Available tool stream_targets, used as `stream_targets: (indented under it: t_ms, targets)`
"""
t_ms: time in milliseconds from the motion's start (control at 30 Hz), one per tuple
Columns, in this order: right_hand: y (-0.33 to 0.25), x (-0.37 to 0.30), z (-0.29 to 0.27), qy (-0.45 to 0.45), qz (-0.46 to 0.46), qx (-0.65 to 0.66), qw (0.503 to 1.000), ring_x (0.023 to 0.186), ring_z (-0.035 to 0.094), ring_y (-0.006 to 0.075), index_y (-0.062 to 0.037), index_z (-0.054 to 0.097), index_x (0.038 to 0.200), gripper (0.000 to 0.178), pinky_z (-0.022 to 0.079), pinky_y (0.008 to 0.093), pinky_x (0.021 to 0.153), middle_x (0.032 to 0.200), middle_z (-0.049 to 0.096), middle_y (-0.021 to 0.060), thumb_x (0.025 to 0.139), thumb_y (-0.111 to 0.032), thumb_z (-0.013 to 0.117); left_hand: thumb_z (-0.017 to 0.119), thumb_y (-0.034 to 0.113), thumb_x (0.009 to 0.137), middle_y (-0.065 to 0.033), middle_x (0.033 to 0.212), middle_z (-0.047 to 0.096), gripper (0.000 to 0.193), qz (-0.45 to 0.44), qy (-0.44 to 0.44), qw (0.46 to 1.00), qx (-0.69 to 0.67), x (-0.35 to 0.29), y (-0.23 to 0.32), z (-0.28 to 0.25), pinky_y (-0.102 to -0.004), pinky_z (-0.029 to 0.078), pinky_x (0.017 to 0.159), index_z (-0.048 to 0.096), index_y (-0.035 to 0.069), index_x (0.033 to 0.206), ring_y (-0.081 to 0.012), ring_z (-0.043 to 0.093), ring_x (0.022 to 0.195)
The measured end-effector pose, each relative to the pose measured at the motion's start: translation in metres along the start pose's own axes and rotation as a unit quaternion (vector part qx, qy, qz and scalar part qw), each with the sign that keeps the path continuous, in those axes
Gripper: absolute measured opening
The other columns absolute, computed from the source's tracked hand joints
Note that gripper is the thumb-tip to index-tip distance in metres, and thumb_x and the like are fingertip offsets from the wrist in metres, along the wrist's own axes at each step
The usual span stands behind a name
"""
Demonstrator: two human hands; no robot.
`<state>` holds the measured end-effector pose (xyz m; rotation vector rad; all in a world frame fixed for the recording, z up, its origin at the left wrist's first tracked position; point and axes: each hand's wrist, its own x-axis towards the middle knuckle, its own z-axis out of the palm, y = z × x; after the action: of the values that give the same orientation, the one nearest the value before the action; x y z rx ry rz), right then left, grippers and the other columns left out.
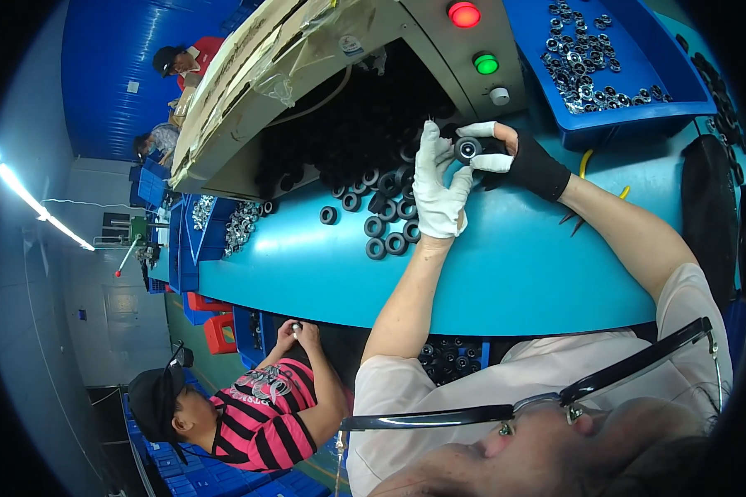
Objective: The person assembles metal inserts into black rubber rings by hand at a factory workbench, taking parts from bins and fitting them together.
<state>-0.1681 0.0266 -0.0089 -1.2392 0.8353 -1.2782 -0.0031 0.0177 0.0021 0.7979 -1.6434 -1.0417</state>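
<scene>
A small black rubber wheel with a shiny metal hub (467, 149) is held up above the table between my hands. My right hand (510, 153), with white finger covers and a black sleeve over the palm and wrist, pinches it between fingers and thumb. My left hand (441, 186), in a white glove, closes on its left side with thumb and fingers, the index finger stretched upward. Part of that grip is hidden behind the wheel. Loose black rubber rings (387, 209) lie on the table just left of my left hand.
A machine housing (506, 70) with red and green lights stands ahead, black rings heaped in its opening. On the right, a blue bin (568, 124) holds metal hubs. More hubs (242, 224) lie at the table's (323, 277) left end. A co-worker in a striped shirt (265, 406) sits left.
</scene>
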Motion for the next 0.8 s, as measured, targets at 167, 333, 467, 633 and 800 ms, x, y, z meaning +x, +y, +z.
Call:
stream_targets:
  t_ms: [167, 333, 467, 633, 800]
  targets:
    - [-0.002, 0.0, 0.001, -0.005, -0.007, -0.001, 1.0, 0.104, 0.056, 0.0124, -0.0044, 0.051, 0.124, 0.048, 0.044, 0.0274, 0.092, 0.112, 0.06, 0.0056, 0.079, -0.009, 0.067, 0.055, -0.013, 0.074, -0.016, 0.114, 0.049, 0.075, -0.024, 0.0, 0.999, -0.026, -0.001, -0.002, -0.001, -0.0345, 0.043, 0.095, 0.027, 0.005, 0.141, -0.023, 0.054, 0.105]
    - [-0.003, -0.002, 0.001, 0.001, -0.012, -0.007, 1.0, 0.102, 0.057, 0.0123, -0.0049, 0.051, 0.124, 0.047, 0.046, 0.0275, 0.09, 0.111, 0.061, 0.0058, 0.079, -0.008, 0.066, 0.054, -0.013, 0.074, -0.0152, 0.114, 0.049, 0.073, -0.032, -0.009, 0.999, -0.042, -0.001, -0.004, 0.0, -0.0338, 0.043, 0.094, 0.028, 0.005, 0.14, -0.0224, 0.054, 0.105]
    - [-0.001, -0.001, 0.001, -0.002, -0.007, -0.011, 1.0, 0.1, 0.057, 0.0121, -0.005, 0.051, 0.124, 0.047, 0.047, 0.0274, 0.087, 0.11, 0.061, 0.0061, 0.079, -0.009, 0.066, 0.055, -0.012, 0.076, -0.0143, 0.112, 0.05, 0.07, -0.033, -0.013, 0.999, -0.032, -0.002, -0.009, -0.001, -0.0328, 0.044, 0.092, 0.03, 0.004, 0.139, -0.0216, 0.054, 0.103]
    - [0.001, 0.001, 0.002, 0.007, 0.017, -0.019, 1.0, 0.097, 0.058, 0.0117, -0.0047, 0.051, 0.124, 0.046, 0.048, 0.0269, 0.085, 0.108, 0.061, 0.0059, 0.081, -0.013, 0.065, 0.057, -0.01, 0.078, -0.014, 0.112, 0.051, 0.066, -0.048, -0.011, 0.997, -0.053, 0.0, -0.015, -0.005, -0.031, 0.045, 0.091, 0.032, 0.002, 0.138, -0.0208, 0.054, 0.103]
    - [-0.002, 0.001, 0.001, 0.018, -0.004, -0.054, 0.998, 0.093, 0.057, 0.0103, -0.0027, 0.055, 0.117, 0.038, 0.046, 0.0267, 0.083, 0.104, 0.062, 0.0053, 0.083, -0.016, 0.063, 0.059, -0.007, 0.08, -0.0122, 0.118, 0.05, 0.043, 0.076, -0.06, 0.992, 0.084, 0.009, -0.016, -0.008, -0.0259, 0.045, 0.086, 0.052, -0.001, 0.122, -0.0177, 0.056, 0.098]
